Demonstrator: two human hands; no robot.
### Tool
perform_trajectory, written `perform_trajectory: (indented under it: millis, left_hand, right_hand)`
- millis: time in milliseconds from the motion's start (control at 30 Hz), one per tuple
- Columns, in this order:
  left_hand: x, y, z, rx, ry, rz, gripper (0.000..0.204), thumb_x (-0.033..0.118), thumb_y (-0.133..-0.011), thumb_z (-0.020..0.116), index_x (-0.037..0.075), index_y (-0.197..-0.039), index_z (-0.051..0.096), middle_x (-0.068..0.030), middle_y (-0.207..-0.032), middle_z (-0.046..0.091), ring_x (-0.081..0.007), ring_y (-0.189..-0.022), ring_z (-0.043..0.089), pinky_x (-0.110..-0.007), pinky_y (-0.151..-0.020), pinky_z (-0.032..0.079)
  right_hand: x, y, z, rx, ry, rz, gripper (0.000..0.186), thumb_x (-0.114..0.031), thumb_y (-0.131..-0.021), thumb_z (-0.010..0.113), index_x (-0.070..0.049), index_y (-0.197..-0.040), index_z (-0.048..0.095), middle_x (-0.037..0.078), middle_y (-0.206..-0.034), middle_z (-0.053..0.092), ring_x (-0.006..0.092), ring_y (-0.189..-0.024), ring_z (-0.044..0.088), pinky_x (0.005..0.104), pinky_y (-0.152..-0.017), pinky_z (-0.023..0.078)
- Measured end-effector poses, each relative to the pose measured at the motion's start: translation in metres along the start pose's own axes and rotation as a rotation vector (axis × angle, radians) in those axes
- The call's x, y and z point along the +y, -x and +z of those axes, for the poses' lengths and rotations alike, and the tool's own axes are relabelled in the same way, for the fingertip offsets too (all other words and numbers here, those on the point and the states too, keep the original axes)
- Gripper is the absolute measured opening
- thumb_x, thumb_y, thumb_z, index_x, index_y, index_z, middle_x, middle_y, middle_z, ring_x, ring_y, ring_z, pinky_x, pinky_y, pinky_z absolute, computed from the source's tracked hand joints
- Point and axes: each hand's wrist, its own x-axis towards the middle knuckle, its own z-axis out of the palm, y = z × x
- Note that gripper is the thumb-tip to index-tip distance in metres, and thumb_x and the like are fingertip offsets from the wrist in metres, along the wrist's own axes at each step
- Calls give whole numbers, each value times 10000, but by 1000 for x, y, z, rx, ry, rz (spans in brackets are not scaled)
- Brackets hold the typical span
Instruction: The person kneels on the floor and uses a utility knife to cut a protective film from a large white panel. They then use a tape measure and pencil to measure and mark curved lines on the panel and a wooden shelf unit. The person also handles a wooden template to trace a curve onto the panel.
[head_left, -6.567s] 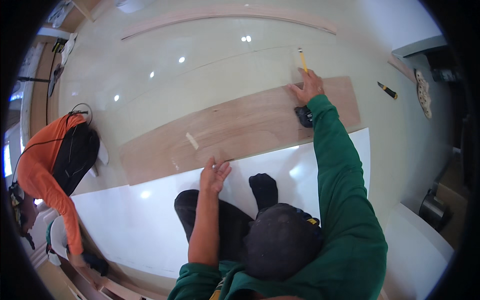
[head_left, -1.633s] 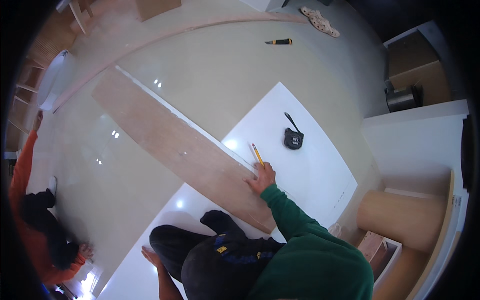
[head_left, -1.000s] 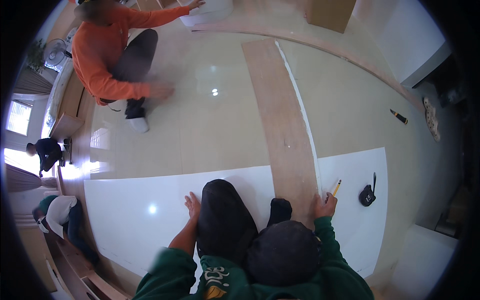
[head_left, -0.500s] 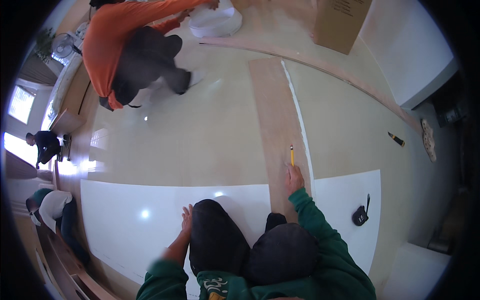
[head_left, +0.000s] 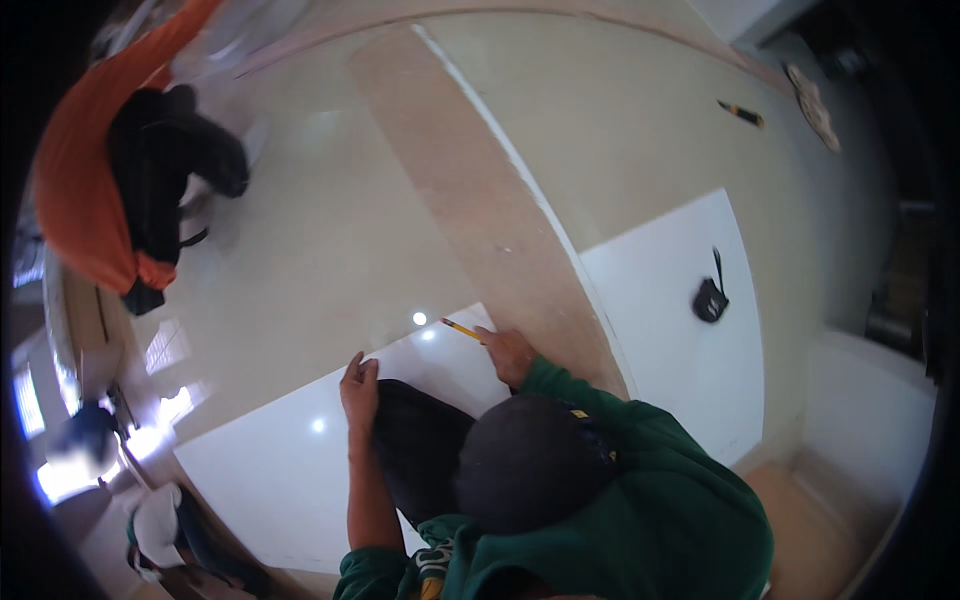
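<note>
A yellow pencil (head_left: 462, 329) is gripped in my right hand (head_left: 509, 354), its tip pointing left and away from me. That hand is at the left edge of a long brown board (head_left: 480, 215), which lies across a large white sheet (head_left: 270, 440) on the floor. My left hand (head_left: 360, 392) is beside my knee, near the sheet's far edge. Its fingers are slightly bent and apart, with nothing in them. On the right part of the sheet lies a black tape measure (head_left: 710, 300) with a wrist strap.
A utility knife (head_left: 741, 113) lies on the floor at the far right, near a pale sandal (head_left: 811, 107). A person in orange (head_left: 85, 170) crouches at the far left. Two more people are at the left rim, blurred. A white block-like surface (head_left: 870, 400) stands at the right.
The view has turned, so the board now slants to the left. My right hand has moved with the pencil off the board's middle to its left edge. My left hand has moved forward.
</note>
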Motion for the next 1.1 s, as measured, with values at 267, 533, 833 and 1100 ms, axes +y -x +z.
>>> perform_trajectory:
  millis: [267, 533, 833, 1100]
  left_hand:
    - [15, -6, 25, 12, -322, 144, 453, 320, -860, 650, 7, -1186, 624, -184, -1051, 686, -321, -950, 668, -416, -843, 507]
    - [21, -4, 22, -4, -357, 110, 454, 330, -859, 636, 2, -1173, 630, -205, -1047, 680, -334, -973, 659, -412, -860, 497]
    - [31, -1, 20, 25, -342, 39, 453, 341, -853, 645, 22, -1175, 635, -151, -1034, 694, -304, -972, 655, -414, -859, 487]
    - [28, 1, 21, 49, -353, 3, 483, 373, -850, 641, 50, -1209, 614, -141, -1090, 678, -312, -1034, 627, -413, -914, 473]
  right_hand:
    - [2, -2, 3, 315, -149, 1, 256, -63, -858, 495, 13, -1102, 507, 240, -799, 612, 431, -735, 592, 536, -664, 447]
    - [-7, -8, 4, 223, -85, 143, 81, -39, -722, 571, -23, -776, 629, 220, -635, 603, 410, -654, 624, 504, -635, 486]
    - [1, -3, 7, 220, 6, -168, 118, -126, -750, 658, -92, -826, 575, 104, -652, 585, 339, -611, 582, 485, -618, 439]
    - [9, -11, 5, 184, 25, -194, 93, -124, -755, 614, -95, -713, 537, 114, -552, 522, 363, -516, 550, 516, -519, 414]
